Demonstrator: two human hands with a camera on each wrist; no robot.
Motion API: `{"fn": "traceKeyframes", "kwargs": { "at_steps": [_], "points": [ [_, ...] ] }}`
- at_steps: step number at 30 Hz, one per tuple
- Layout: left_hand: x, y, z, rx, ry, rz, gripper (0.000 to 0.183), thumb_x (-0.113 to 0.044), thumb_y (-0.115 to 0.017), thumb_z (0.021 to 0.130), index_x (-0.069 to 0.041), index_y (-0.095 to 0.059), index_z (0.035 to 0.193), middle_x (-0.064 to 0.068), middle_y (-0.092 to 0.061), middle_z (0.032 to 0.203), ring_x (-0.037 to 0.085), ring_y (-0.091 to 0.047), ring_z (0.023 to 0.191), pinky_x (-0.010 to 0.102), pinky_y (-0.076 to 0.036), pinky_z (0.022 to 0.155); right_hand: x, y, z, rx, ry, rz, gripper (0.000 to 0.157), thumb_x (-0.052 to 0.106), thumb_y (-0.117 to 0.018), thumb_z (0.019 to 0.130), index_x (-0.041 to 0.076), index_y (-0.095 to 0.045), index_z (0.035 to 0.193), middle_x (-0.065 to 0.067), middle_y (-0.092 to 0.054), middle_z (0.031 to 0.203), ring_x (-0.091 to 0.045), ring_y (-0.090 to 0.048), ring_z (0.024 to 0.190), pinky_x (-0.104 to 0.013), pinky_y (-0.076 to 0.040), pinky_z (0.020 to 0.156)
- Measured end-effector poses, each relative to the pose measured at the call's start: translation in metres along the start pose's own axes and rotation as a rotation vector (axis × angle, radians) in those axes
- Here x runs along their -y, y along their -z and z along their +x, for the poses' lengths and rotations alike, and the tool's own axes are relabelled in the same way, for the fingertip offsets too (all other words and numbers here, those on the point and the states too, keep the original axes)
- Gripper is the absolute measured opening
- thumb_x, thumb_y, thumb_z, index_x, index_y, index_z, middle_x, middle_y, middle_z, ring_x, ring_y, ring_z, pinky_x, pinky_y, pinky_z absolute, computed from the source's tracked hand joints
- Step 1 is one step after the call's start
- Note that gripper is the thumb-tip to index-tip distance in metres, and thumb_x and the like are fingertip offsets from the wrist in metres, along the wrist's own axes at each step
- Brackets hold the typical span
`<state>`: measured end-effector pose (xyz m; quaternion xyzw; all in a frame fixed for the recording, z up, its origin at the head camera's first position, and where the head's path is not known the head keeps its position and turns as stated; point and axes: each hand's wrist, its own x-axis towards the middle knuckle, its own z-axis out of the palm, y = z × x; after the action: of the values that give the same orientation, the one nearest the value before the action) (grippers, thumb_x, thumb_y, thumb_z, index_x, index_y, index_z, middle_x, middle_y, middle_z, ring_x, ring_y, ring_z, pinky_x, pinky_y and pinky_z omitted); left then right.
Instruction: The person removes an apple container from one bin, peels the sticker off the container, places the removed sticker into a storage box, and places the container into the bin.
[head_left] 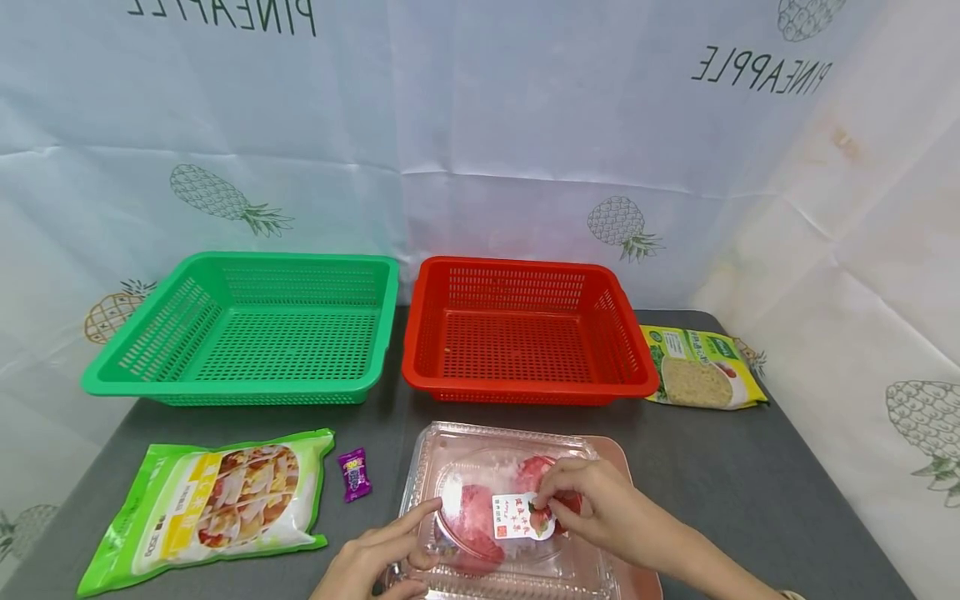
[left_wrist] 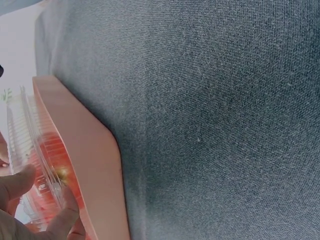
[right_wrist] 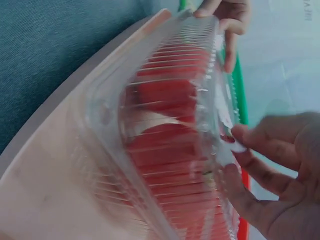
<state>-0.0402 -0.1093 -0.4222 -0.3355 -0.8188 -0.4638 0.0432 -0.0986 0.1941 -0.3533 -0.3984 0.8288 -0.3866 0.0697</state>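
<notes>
A clear plastic clamshell box with red apples inside lies on a pink board. On its lid is a white label with a printed apple. My right hand pinches the label's right edge between thumb and finger, and in the right wrist view that edge bends up off the lid. At the box's near left corner, my left hand grips the rim, its thumb and fingers on either side of the edge in the left wrist view. Its index finger stretches over the lid.
A green basket and a red basket stand at the back. Left of the box lie a green-and-white food bag and a small purple wrapped sweet. A yellow-green packet lies beside the red basket, near the right table edge.
</notes>
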Motion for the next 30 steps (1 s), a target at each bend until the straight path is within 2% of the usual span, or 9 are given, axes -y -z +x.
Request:
{"fn": "traceKeyframes", "kwargs": {
  "at_steps": [2,5,8,13,17,20,24,28,30],
  "points": [
    [0.000,0.000,0.000,-0.013,-0.019,0.004,0.009,-0.017,-0.073,0.084,-0.022,-0.065,0.084,0.009,-0.055,0.136,-0.004,-0.052,0.077,0.017,-0.039,0.058,0.001,0.003,-0.001,0.029,-0.031,0.048,0.020,-0.003,-0.068,0.085,0.016,-0.069,0.089,0.009,-0.066,0.091,-0.002,-0.057,0.083,-0.020,-0.051,0.062],
    [0.000,0.000,0.000,-0.026,-0.038,0.000,0.010,-0.016,-0.073,0.084,-0.022,-0.066,0.084,0.008,-0.055,0.136,-0.004,-0.053,0.075,0.015,-0.038,0.058,0.000,0.005,-0.003,0.061,-0.069,0.188,0.015,0.001,-0.070,0.085,0.013,-0.069,0.094,0.003,-0.066,0.095,-0.004,-0.059,0.083,-0.024,-0.055,0.065],
    [-0.001,0.000,-0.001,-0.026,-0.028,-0.017,0.010,-0.016,-0.072,0.085,-0.023,-0.066,0.085,0.007,-0.055,0.136,-0.005,-0.052,0.073,0.013,-0.039,0.057,-0.004,0.004,-0.005,0.045,-0.101,0.315,0.013,0.005,-0.073,0.084,0.008,-0.068,0.095,-0.005,-0.066,0.096,-0.007,-0.062,0.078,-0.029,-0.056,0.065],
    [-0.002,0.000,-0.001,-0.035,-0.016,-0.030,0.012,-0.017,-0.073,0.085,-0.026,-0.065,0.088,0.005,-0.058,0.133,-0.002,-0.055,0.081,0.016,-0.040,0.058,-0.008,-0.001,-0.011,-0.011,-0.184,0.448,0.020,0.010,-0.078,0.080,0.006,-0.067,0.096,-0.007,-0.064,0.096,-0.007,-0.061,0.074,-0.033,-0.057,0.064],
    [0.000,0.000,-0.002,-0.020,-0.045,-0.081,0.013,-0.013,-0.073,0.085,-0.023,-0.066,0.091,0.006,-0.057,0.131,0.007,-0.059,0.097,0.019,-0.046,0.067,-0.015,-0.004,-0.013,0.016,-0.156,0.596,0.022,0.004,-0.074,0.082,-0.002,-0.064,0.100,-0.011,-0.064,0.098,-0.002,-0.058,0.074,-0.025,-0.055,0.064],
    [0.003,0.000,-0.001,0.003,-0.059,-0.145,0.013,-0.011,-0.072,0.086,-0.020,-0.065,0.093,0.007,-0.055,0.131,0.010,-0.057,0.102,0.017,-0.048,0.065,-0.022,-0.004,-0.014,0.041,-0.122,0.714,0.023,-0.003,-0.069,0.084,-0.007,-0.061,0.106,-0.011,-0.064,0.099,-0.002,-0.056,0.074,-0.018,-0.051,0.063],
    [0.005,0.000,0.001,0.008,-0.085,-0.187,0.013,-0.006,-0.070,0.086,-0.017,-0.064,0.092,0.010,-0.053,0.131,0.009,-0.054,0.097,0.010,-0.042,0.049,-0.027,-0.003,-0.016,0.034,-0.097,0.790,0.026,-0.008,-0.065,0.085,-0.011,-0.058,0.110,-0.009,-0.062,0.105,-0.004,-0.056,0.076,-0.017,-0.050,0.064],
    [0.006,0.001,0.001,0.036,-0.052,-0.261,0.016,-0.007,-0.071,0.086,-0.017,-0.065,0.098,0.007,-0.051,0.131,0.007,-0.053,0.097,0.012,-0.043,0.047,-0.029,-0.002,-0.016,0.005,-0.079,0.790,0.030,-0.009,-0.067,0.083,-0.014,-0.057,0.111,-0.009,-0.059,0.111,-0.005,-0.058,0.080,-0.019,-0.052,0.067],
    [0.009,0.001,0.001,0.041,-0.086,-0.273,0.022,-0.007,-0.073,0.084,-0.016,-0.066,0.103,0.008,-0.051,0.130,0.004,-0.052,0.088,0.012,-0.042,0.047,-0.029,-0.001,-0.017,-0.014,-0.090,0.785,0.031,-0.009,-0.068,0.082,-0.014,-0.057,0.112,-0.009,-0.059,0.112,-0.005,-0.059,0.081,-0.019,-0.052,0.068]
  ]
}}
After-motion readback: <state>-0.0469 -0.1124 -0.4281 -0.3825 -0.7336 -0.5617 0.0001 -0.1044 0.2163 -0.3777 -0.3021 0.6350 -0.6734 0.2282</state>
